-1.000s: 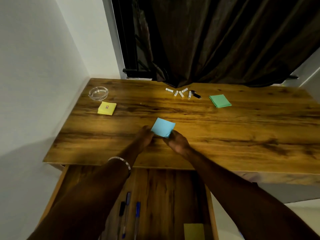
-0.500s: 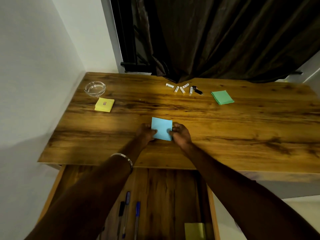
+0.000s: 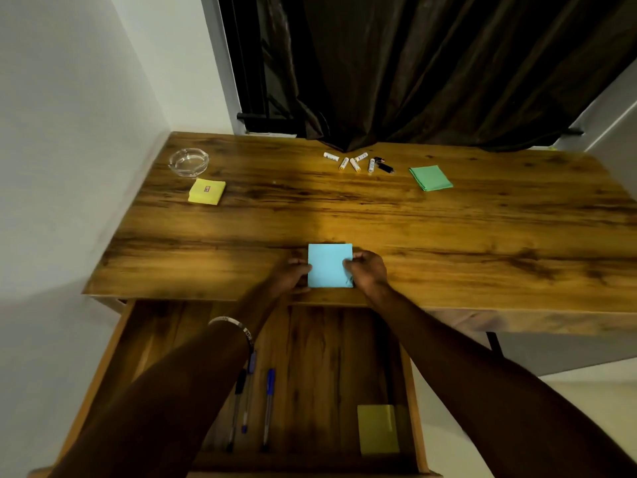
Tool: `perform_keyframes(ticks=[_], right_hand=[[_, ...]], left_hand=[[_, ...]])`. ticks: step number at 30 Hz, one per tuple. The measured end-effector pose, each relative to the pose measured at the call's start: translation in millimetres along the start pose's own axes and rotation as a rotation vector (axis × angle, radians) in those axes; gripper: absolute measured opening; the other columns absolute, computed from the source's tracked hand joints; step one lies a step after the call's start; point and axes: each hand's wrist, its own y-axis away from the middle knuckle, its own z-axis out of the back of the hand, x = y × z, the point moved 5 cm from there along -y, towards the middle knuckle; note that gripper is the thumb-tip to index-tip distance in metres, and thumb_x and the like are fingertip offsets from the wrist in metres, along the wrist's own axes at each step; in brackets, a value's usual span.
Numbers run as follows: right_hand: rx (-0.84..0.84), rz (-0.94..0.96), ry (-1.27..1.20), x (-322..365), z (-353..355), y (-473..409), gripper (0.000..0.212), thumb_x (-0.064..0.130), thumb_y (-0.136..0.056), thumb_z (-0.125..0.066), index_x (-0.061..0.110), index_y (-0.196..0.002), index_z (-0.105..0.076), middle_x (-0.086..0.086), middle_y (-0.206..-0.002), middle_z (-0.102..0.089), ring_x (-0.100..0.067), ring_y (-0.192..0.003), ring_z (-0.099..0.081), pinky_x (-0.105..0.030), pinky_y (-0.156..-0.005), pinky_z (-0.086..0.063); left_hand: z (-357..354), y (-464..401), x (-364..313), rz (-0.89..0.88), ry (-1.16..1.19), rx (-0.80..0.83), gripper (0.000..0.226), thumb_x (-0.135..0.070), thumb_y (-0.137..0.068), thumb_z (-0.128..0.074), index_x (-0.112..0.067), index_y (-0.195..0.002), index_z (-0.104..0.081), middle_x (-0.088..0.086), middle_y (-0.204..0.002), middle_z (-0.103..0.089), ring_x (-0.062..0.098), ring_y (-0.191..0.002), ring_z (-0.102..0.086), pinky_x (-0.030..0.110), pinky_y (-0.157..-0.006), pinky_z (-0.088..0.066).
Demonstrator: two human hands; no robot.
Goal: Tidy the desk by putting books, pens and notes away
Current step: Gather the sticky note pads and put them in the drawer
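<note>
Change: since a second ago the blue notes (image 3: 330,265) have turned from a tilted diamond to sit square with the tabletop (image 3: 448,236) edge, closer to that near edge.
Blue notes: flat on the tabletop, near its front edge, above the open drawer (image 3: 324,343).
Left hand (image 3: 291,273): its grip pinches the left edge of the blue notes.
Right hand (image 3: 367,270): its grip pinches the right edge, fingers curled.
Yellow notes (image 3: 207,191): far left of the tabletop, just beside a glass ashtray (image 3: 188,161).
Green notes (image 3: 431,178): far right, well apart from the hands.
Batteries (image 3: 355,162): a small scatter at the back, near the curtain (image 3: 431,63).
Drawer: holds three pens (image 3: 268,407) on the left and a yellow pad (image 3: 377,428) on the right.
</note>
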Motion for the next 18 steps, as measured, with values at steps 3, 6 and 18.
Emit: perform_keyframes(ticks=[3,6,18], right_hand=[[0.014,-0.017,0.009,-15.8,9.8,18.1,0.01,0.022,-0.079,-0.071,0.015,-0.086,-0.071,-0.009,-0.096,-0.073,-0.024,-0.091,-0.067,-0.033,-0.083,-0.053],[0.044,-0.071,0.016,-41.0,18.7,30.9,0.018,0.037,-0.071,-0.07,0.019,-0.069,-0.067,-0.006,-0.086,-0.073,-0.026,-0.084,-0.07,-0.045,-0.078,-0.059],[0.166,-0.052,0.374,-106.5,35.7,91.1,0.038,0.013,-0.084,-0.061,0.01,-0.122,-0.052,-0.015,-0.121,-0.06,-0.032,-0.111,-0.059,-0.041,-0.09,-0.054]], left_hand=[[-4.9,18.0,17.5,-0.036,-0.002,0.013,0.024,-0.009,-0.094,-0.055,-0.005,-0.118,-0.055,0.012,-0.107,-0.058,0.011,-0.076,-0.059,0.02,-0.059,-0.053],[-10.4,32.5,33.9,-0.051,-0.017,0.03,0.03,-0.011,-0.091,-0.061,-0.003,-0.12,-0.058,0.012,-0.108,-0.062,0.013,-0.079,-0.062,0.021,-0.062,-0.055],[-36.2,70.7,151.0,0.012,-0.125,-0.028,0.01,-0.006,-0.087,-0.064,-0.015,-0.084,-0.059,0.004,-0.079,-0.062,0.008,-0.062,-0.06,0.018,-0.052,-0.05]])
